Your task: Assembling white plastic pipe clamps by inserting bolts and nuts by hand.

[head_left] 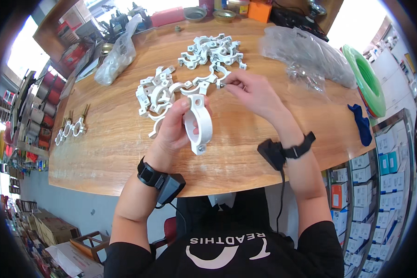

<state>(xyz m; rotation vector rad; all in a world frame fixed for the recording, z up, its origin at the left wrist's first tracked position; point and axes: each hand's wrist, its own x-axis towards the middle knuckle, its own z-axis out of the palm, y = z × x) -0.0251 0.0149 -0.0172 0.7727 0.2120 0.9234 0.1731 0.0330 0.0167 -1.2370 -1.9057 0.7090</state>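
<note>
Centrally, one white pipe clamp (206,127) stands tilted above the worktop (236,173), held in the curled left hand (173,123). The right hand (251,90) makes a narrow pinch at the bolted end of one white clamp piece (219,84); whether its fingertips grip that piece, I cannot tell. Beyond the hands lie two heaps of white clamp pieces, a near-left heap (160,92) and a far heap (213,51), too tangled to count. Three ring clamps with brass-coloured rods (82,119) lie in a row at left. Two clear plastic bags (306,51) rest one per side, two shallow bowls (195,15) sit at the back, and one dark-blue cloth (362,125) lies at the right edge.
</note>
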